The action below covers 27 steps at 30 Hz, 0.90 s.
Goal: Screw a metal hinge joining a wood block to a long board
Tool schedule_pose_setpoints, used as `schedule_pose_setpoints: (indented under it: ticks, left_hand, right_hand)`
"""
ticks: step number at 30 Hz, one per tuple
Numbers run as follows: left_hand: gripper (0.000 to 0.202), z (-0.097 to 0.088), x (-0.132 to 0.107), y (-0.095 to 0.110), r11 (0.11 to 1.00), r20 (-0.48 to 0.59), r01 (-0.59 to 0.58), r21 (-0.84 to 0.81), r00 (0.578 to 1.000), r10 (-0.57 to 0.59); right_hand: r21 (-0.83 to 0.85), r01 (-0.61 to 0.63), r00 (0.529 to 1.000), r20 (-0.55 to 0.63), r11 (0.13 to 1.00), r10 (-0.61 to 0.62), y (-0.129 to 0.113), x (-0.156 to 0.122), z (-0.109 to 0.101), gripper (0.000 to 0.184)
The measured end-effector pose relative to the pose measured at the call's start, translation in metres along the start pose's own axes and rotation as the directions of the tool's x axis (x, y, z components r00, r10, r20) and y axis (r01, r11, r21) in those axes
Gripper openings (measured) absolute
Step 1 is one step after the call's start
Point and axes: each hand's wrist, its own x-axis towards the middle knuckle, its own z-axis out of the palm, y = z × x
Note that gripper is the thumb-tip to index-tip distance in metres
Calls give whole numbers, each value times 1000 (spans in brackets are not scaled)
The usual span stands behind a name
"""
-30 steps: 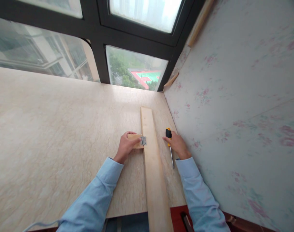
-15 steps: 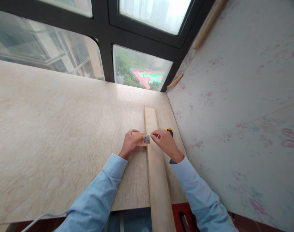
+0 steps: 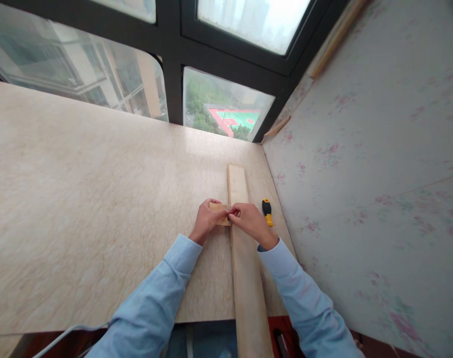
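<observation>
A long pale wooden board (image 3: pixel 247 278) runs away from me across the counter. Against its left side lies a small wooden block (image 3: pixel 217 206), gripped by my left hand (image 3: pixel 205 221) with the thumb on top. A small metal hinge (image 3: pixel 228 210) bridges block and board, mostly covered by my fingers. My right hand (image 3: pixel 251 222) is above the board, its thumb and fingertips pinched together right at the hinge; whatever sits in the pinch is too small to make out. Just right of this hand lies a black and yellow screwdriver handle (image 3: pixel 267 212).
The marble-patterned counter (image 3: pixel 99 209) reaches to a dark-framed window (image 3: pixel 226 54) at the back. A flowered papered wall (image 3: pixel 360 199) bounds the right side. At the lower left, a white cable (image 3: pixel 75 329) hangs by the counter's front edge.
My right hand has moved left and down onto the hinge, covering most of it. More of the screwdriver handle now shows. My left hand keeps its hold on the block.
</observation>
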Motion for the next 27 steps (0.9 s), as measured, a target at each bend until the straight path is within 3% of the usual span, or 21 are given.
schedule_pose_setpoints:
  ticks: [5, 8, 12, 15, 18, 22, 27]
  left_hand:
    - [43, 0, 1, -2, 1000, -4, 8, -2, 1000, -8]
    - [44, 1, 2, -2, 1000, -4, 15, -16, 1000, -15]
    - [43, 1, 0, 0, 1000, -4, 14, -15, 1000, -14]
    - [41, 1, -1, 2, 1000, -5, 8, -1, 1000, -8]
    - [41, 1, -1, 2, 1000, -3, 9, 6, 1000, -9]
    - [42, 0, 0, 2, 1000, 3, 11, 2, 1000, -11]
    - [43, 0, -1, 5, 1000, 13, 28, -3, 1000, -28]
  right_hand:
    - [-104, -47, 999, -20, 993, 46, -11, -2, 0, 15]
    - [-77, -98, 995, -32, 992, 96, -11, -2, 1, 13]
    - [169, -114, 992, -32, 979, 122, -2, -5, 1, 11]
    - [434, -119, 991, 0, 893, 132, 4, -9, -2, 14]
    - [574, -97, 985, -59, 813, 159, 8, -14, -5, 20]
    - [508, 24, 981, -176, 861, 76, 11, -19, -2, 20]
    - [329, 160, 971, -220, 931, -88, 18, -23, 5, 16]
